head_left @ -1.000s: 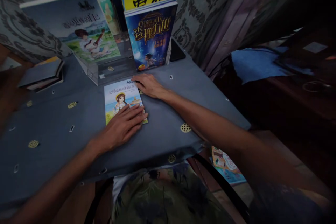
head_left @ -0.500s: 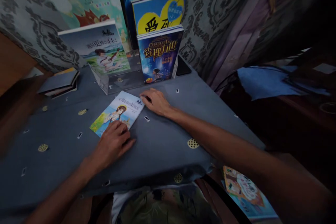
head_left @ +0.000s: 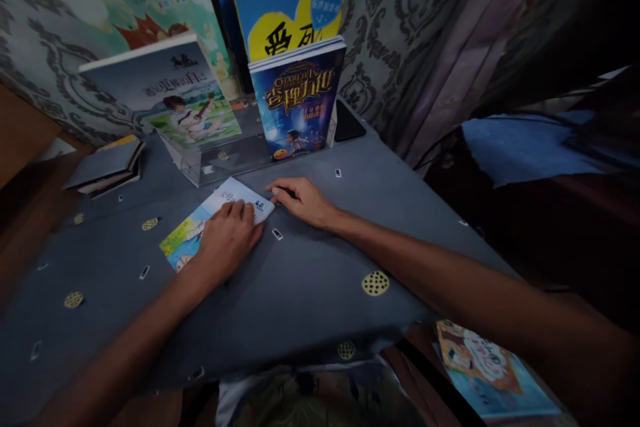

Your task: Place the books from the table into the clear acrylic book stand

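A thin paperback book (head_left: 239, 191) lies at a slant on the grey tablecloth, its light blue cover facing up. My left hand (head_left: 231, 237) rests across the middle of the cover with its fingers lying flat, hiding most of the drawn figure. At the book's upper right corner is my right hand (head_left: 303, 201), thumb and forefinger closed on the corner edge and the other fingers curled.
Behind the book, a clear acrylic stand (head_left: 220, 163) holds a dark blue book (head_left: 300, 103) and a landscape-covered book (head_left: 165, 97). Dark-covered books (head_left: 103, 163) are stacked left. A black phone-like slab (head_left: 349, 121) lies right. Another book (head_left: 495, 367) sits below the table edge.
My left hand has slid up and forward over the cover, from its lower edge to its middle. My right hand stays at the corner. The view has shifted slightly.
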Motion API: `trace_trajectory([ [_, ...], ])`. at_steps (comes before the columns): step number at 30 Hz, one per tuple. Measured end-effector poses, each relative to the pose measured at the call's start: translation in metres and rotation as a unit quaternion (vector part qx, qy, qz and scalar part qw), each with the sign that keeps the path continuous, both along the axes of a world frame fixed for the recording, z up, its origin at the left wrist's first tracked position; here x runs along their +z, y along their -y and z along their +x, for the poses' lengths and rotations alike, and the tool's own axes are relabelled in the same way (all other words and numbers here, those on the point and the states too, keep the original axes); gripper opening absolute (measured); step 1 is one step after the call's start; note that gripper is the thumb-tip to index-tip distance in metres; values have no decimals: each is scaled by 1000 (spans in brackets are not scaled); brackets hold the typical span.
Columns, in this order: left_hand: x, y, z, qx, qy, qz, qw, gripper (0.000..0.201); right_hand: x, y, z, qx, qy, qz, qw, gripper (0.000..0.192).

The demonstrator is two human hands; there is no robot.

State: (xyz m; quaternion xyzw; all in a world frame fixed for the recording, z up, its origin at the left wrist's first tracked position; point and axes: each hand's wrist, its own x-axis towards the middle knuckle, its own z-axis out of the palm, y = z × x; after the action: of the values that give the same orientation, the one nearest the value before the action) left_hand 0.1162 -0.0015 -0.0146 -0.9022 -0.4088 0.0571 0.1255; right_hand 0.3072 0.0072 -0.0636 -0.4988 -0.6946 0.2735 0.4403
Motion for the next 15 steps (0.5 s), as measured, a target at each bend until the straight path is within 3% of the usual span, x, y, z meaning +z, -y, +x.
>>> trace_trajectory([
  [7,7,1,3,7,-5,-6,1000,24,4,5,-1,-12,-39,-23,999,26],
  [15,-3,-8,-11,-45,76,30,996,29,3,8,-1,-44,-34,2,998,26],
])
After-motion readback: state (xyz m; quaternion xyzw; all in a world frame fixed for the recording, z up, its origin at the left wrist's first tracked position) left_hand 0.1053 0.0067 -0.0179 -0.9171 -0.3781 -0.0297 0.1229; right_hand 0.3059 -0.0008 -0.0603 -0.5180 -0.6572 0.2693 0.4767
